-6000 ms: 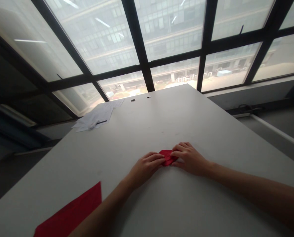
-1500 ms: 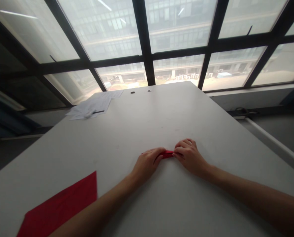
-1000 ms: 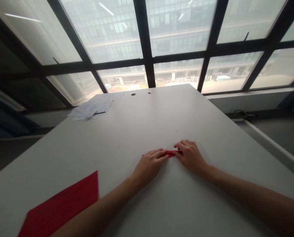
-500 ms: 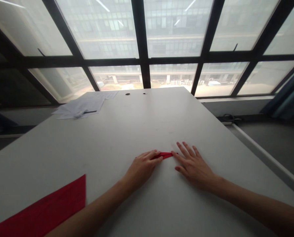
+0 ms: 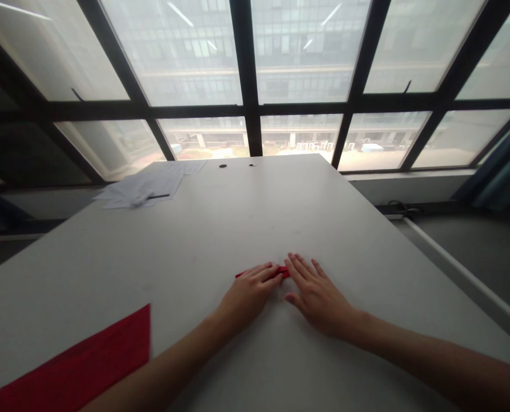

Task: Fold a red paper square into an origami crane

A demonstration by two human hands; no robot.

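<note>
A narrow folded strip of red paper (image 5: 284, 272) lies on the white table, mostly covered by my hands. Its left tip shows beyond my left hand (image 5: 250, 289), whose fingers and thumb are closed over the strip and hold it down. From the right, my right hand (image 5: 319, 297) rests flat across the strip's other end, fingers stretched out and thumb apart. The fingertips of the two hands are close together. At the lower left is a larger red sheet (image 5: 83, 360), partly behind my left forearm.
Loose white papers (image 5: 163, 178) with a dark pen-like stick (image 5: 158, 197) lie at the table's far left. Two small dark round spots, one a larger disc (image 5: 223, 166), are near the far edge. Framed windows (image 5: 300, 134) stand behind the table (image 5: 220, 229).
My right hand has slid left along the red strip toward my left hand, its fingers drawn closer together. My left hand has stayed nearly in place.
</note>
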